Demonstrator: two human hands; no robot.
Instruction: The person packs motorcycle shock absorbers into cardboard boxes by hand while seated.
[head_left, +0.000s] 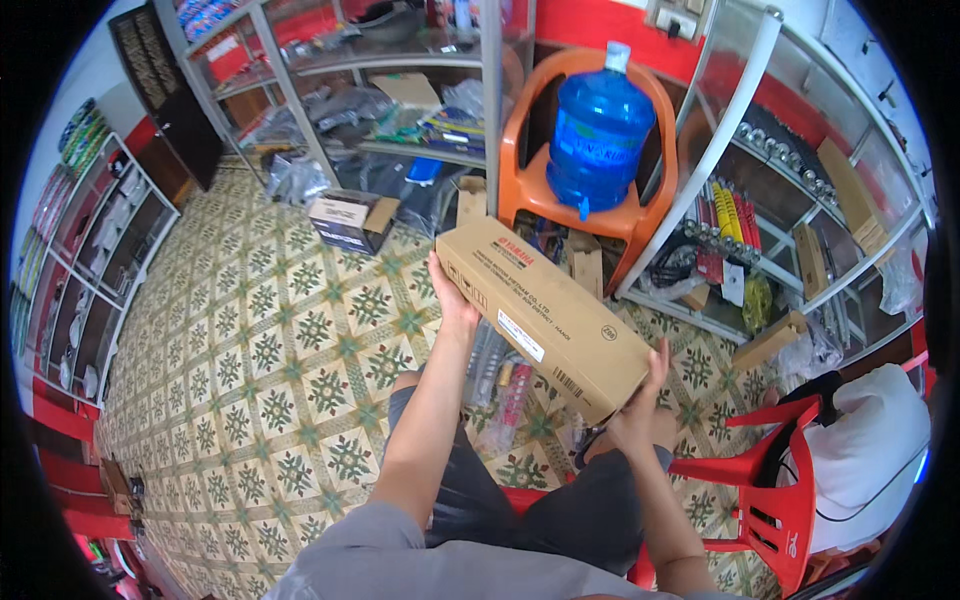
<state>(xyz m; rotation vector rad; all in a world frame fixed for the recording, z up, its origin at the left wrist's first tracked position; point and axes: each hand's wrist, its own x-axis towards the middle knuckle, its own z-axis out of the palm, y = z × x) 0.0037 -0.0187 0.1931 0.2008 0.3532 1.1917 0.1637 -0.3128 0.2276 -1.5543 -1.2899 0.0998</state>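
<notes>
A long brown Yamaha cardboard box (555, 322) is held up at a slant above my knees. Its top bears red and black print, a white label and a barcode. My left hand (453, 294) grips the far left end, with the thumb up along the edge. The near right end rests in my right hand (637, 405), whose fingers wrap around the corner. Under the box, on the patterned tile floor (330, 390), lie shock absorbers in clear plastic, one with a pink-red spring (516, 382). The box hides part of them.
Ahead, an orange plastic chair (517, 180) bears a blue water jug (600, 142). A glass cabinet (491, 97) stands behind an opened carton (349, 225). At right are a shelf with colored shock absorbers (724, 214) and a red plastic chair (780, 495). More shelving (90, 277) lines the left wall.
</notes>
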